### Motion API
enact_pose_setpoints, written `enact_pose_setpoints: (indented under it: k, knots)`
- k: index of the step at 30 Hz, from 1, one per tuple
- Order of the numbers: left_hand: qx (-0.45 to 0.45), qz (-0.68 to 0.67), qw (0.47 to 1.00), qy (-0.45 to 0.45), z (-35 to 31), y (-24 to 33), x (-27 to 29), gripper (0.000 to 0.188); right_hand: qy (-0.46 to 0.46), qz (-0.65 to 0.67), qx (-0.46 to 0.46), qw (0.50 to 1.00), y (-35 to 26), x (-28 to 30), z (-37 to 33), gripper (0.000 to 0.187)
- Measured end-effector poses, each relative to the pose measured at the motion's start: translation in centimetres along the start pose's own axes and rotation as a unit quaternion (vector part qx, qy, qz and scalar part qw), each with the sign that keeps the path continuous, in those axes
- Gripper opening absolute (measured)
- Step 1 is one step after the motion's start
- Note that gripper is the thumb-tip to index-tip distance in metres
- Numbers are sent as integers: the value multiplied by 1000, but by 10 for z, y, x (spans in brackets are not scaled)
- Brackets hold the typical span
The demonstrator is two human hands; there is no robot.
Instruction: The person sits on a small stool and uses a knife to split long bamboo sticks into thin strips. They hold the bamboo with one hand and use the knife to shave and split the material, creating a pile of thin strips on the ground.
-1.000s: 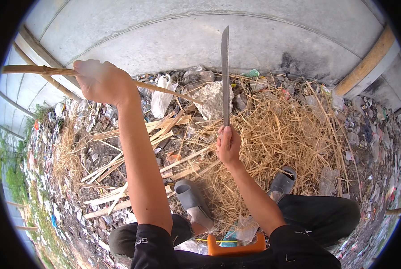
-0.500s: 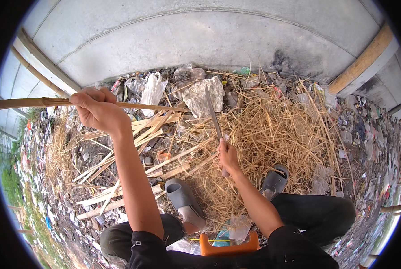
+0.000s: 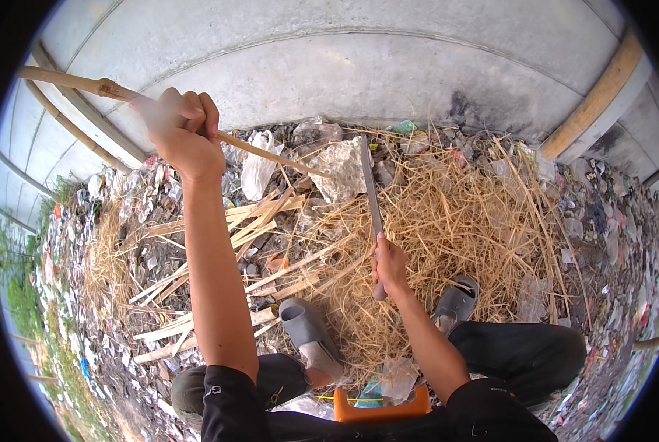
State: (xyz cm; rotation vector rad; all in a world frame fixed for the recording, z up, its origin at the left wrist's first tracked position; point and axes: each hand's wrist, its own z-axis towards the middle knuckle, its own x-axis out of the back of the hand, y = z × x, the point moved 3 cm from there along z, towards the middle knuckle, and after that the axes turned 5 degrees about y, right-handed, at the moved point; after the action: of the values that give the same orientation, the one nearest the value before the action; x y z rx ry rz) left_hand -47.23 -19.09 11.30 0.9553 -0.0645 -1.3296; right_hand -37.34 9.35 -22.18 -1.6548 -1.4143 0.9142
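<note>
My left hand (image 3: 182, 132) is closed around a long bamboo stick (image 3: 267, 153), raised at the upper left. The stick slants down to the right, and its thin end lies at the pale rock (image 3: 342, 173). In my right hand (image 3: 389, 265) is the handle of a long machete (image 3: 370, 188), its blade pointing away from me with the tip beside the rock's right side. Blade and stick are apart. Below the left forearm lie several split bamboo strips (image 3: 252, 221). A wide heap of thin bamboo shavings (image 3: 462, 221) spreads under and right of the machete.
A grey concrete wall (image 3: 329, 74) with bamboo posts (image 3: 602, 96) stands at the back. A white plastic bag (image 3: 258, 166) lies left of the rock. Litter covers the ground around. Near my grey slippers (image 3: 303, 324) is an orange plastic stool (image 3: 381, 409).
My left hand has moved up and slightly right, tilting the bamboo stick so its far left end is higher. The machete has shifted a little right and stands more upright.
</note>
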Motion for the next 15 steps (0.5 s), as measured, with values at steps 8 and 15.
enact_pose_setpoints:
  k: [8, 15]
  knots:
    - [52, -19, 996, -73, -17, -10, -33, 71, -26, -171, 76, 982, 8, -11, 1, 48]
    - [90, -35, 979, -177, -23, -11, -45, 74, -26, -158, 97, 982, 8, -42, 4, 42]
